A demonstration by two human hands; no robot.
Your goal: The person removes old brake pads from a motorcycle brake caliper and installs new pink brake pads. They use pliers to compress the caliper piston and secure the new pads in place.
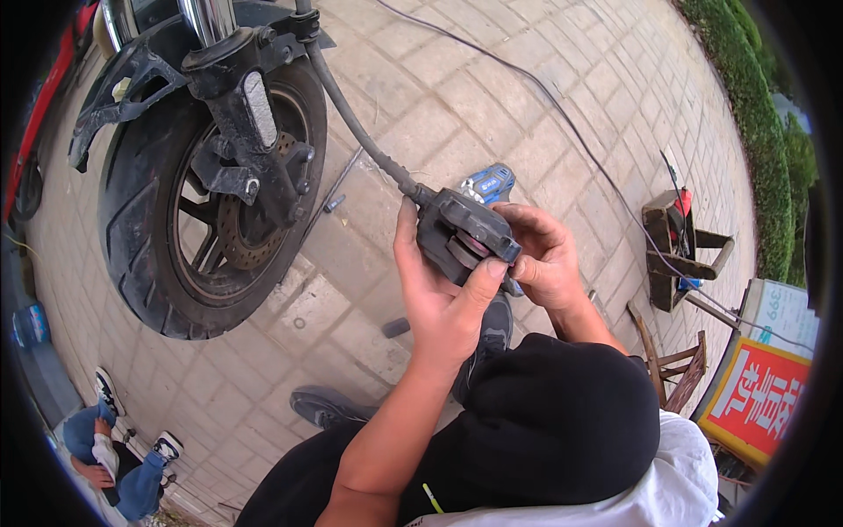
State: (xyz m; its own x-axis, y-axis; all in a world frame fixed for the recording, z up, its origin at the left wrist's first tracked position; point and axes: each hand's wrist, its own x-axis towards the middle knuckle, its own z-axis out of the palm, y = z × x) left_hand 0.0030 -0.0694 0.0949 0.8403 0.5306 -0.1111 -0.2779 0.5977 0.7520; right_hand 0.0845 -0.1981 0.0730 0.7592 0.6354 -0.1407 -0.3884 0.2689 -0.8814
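A black brake caliper (pixel 465 224) hangs on its thick grey hose (pixel 351 127), held up in front of my knees. My left hand (pixel 435 294) grips it from below and the left, its thumb pressed near the opening where the brake pads (pixel 470 249) show. From the right, my right hand (pixel 546 256) has its fingers closed round the caliper's end. Beyond it stands the motorcycle's front wheel (pixel 145 220) with its drilled brake disc (pixel 250 230) and fork leg (pixel 250 123). A blue power tool (pixel 492 182) lies on the paving, partly hidden behind the caliper.
A long metal bar (pixel 338 183) and a small socket-like piece (pixel 334 204) lie beside the wheel. An open wooden toolbox (pixel 659 255) and a wooden stool (pixel 672 369) stand right. A cable (pixel 562 110) crosses the paving. Someone's legs (pixel 140 483) show lower left.
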